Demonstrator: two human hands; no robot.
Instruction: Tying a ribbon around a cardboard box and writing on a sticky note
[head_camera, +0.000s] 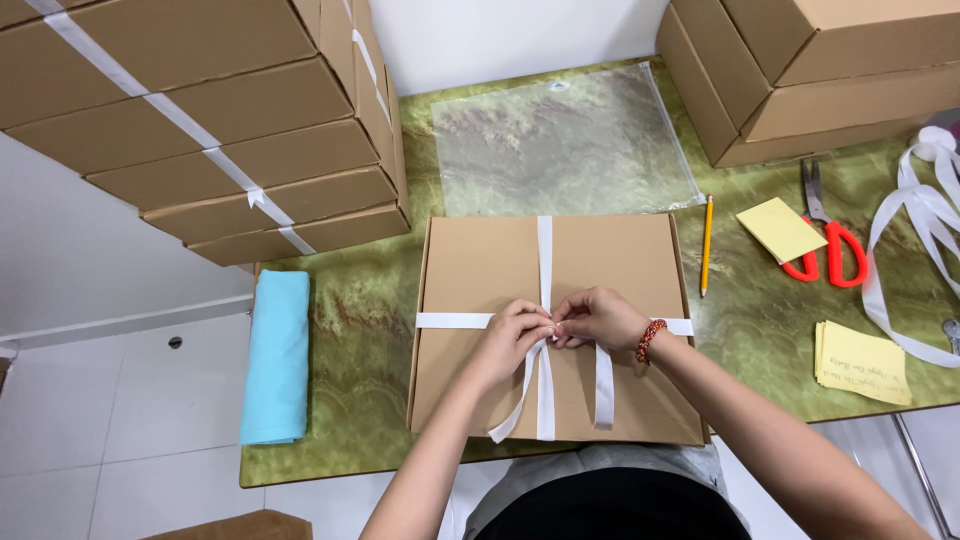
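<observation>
**Both hands pinching ribbon at the box's centre**

You are pinching the white ribbon with your left hand and right hand, fingertips pressed together where the bands are crossing on the flat cardboard box. The box is lying at the desk's near edge, mid-width. Red scissors are resting toward the right edge.

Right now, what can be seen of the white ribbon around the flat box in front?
The white ribbon is flat and satin-looking, wrapped crosswise over the brown cardboard box. The bands meet near the middle, where the left hand and right hand pinch it. Loose tails hang toward the box's near edge.
</observation>
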